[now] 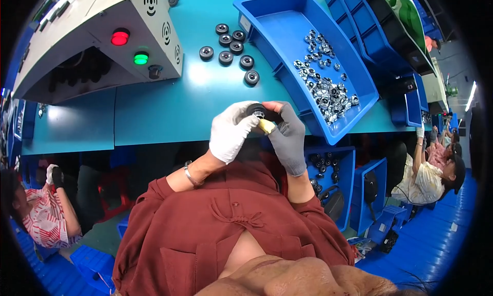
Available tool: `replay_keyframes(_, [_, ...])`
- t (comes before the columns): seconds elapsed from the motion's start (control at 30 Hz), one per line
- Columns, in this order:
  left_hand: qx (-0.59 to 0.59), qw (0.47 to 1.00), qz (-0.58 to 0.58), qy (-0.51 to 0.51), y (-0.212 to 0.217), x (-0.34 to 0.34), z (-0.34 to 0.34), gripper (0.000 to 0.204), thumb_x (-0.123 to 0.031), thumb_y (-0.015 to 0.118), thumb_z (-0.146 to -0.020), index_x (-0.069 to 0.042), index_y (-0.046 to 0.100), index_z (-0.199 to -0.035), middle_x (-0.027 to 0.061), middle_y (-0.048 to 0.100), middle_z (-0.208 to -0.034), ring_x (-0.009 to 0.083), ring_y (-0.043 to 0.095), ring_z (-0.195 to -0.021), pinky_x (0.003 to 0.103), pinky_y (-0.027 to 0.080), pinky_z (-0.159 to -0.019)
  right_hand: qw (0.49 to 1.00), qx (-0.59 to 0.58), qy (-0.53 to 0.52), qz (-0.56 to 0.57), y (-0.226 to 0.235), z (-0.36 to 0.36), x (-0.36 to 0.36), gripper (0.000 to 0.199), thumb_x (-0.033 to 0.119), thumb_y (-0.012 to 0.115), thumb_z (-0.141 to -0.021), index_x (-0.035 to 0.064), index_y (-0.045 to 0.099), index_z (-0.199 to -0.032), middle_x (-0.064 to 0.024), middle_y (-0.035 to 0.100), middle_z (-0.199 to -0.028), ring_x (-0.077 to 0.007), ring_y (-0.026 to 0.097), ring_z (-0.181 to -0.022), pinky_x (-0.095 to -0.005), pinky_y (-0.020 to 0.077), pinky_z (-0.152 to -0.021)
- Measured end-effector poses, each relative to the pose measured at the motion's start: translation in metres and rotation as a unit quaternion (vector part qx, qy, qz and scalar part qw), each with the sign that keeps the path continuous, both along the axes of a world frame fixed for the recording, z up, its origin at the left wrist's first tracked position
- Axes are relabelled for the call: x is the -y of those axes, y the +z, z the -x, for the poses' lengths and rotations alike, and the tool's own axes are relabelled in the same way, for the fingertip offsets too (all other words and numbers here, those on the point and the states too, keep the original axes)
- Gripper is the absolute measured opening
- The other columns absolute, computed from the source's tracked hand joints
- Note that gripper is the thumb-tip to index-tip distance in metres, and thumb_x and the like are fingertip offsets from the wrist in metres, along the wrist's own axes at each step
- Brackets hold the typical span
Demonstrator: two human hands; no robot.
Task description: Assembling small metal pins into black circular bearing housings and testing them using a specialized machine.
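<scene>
A small white rectangular label (245, 24) sits on the near-left outer corner of the large blue plastic bin (287, 34); no packages, signs or screens are visible

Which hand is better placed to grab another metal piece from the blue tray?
Right hand, likely: it sits nearer the blue tray of small metal parts; the left hand is farther away and grips the black round part.

- We are seeing seven black wheels (229, 48) lying loose on the teal table (169, 106).
- We are seeing two lamps, one red (120, 37), one green (140, 58).
- We are holding one wheel (255, 110).
</scene>
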State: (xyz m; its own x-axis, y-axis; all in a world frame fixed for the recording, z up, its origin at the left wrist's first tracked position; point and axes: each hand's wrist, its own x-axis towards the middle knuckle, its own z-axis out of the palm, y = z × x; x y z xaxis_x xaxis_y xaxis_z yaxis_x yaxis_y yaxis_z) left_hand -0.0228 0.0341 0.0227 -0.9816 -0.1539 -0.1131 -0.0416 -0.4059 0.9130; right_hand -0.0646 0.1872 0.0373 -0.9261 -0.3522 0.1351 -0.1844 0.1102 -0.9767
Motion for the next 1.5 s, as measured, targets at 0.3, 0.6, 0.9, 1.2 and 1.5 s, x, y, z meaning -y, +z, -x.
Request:
replay_keyframes(0.3, [-0.057,0.998,-0.015,-0.036,0.005,0.013,-0.003,0.034,0.003,0.071,-0.089,0.002,0.061,-0.121,0.0082,0.067,-0.111,0.0116,0.065,-0.1,0.026,0.054,-0.087,0.993,-0.044,0.036,0.103,-0.011,0.002,0.009,0.03,-0.003,0.07,-0.085,-0.0027,0.058,-0.113,-0.0096,0.058,-0.113,-0.0174,0.059,-0.107,-0.0301,0.0474,-0.096])
replay_keyframes(0.6, [-0.164,0.958,0.231,0.05,0.025,0.026,-0.003,0.023,0.007,0.073,-0.081,-0.002,0.074,-0.102,0.0047,0.064,-0.088,0.0128,0.063,-0.08,0.025,0.051,-0.071,0.986,-0.128,-0.042,0.101,-0.006,-0.012,0.033,0.027,-0.008,0.067,-0.081,-0.0032,0.06,-0.107,-0.0114,0.059,-0.104,-0.0176,0.058,-0.093,-0.0291,0.0487,-0.085])
replay_keyframes(0.9, [-0.063,0.994,0.041,0.08,0.007,0.026,0.002,0.013,0.006,0.069,-0.088,0.002,0.068,-0.101,0.0038,0.066,-0.091,0.0109,0.067,-0.082,0.024,0.055,-0.07,0.989,-0.14,-0.033,-0.023,0.001,-0.002,0.045,0.036,-0.012,0.059,-0.08,-0.0043,0.065,-0.115,-0.0135,0.065,-0.109,-0.022,0.066,-0.099,-0.0308,0.051,-0.089])
replay_keyframes(1.2, [-0.065,0.984,0.148,0.08,-0.006,0.029,-0.005,0.009,0.003,0.067,-0.09,0.002,0.066,-0.099,0.0062,0.069,-0.09,0.011,0.067,-0.074,0.025,0.054,-0.067,0.973,-0.21,-0.058,-0.081,-0.015,-0.02,0.044,0.038,-0.012,0.058,-0.077,-0.0042,0.068,-0.112,-0.0144,0.067,-0.104,-0.0235,0.067,-0.094,-0.0296,0.0523,-0.085])
replay_keyframes(1.5, [0.005,0.994,0.112,-0.009,-0.001,0.039,-0.002,0.017,-0.001,0.072,-0.088,0.001,0.069,-0.105,0.0057,0.071,-0.089,0.01,0.065,-0.071,0.024,0.054,-0.064,1.0,0.009,0.002,0.024,-0.007,-0.01,0.029,0.035,-0.006,0.051,-0.091,-0.0038,0.065,-0.123,-0.0063,0.067,-0.112,-0.0108,0.061,-0.098,-0.0254,0.0491,-0.089])
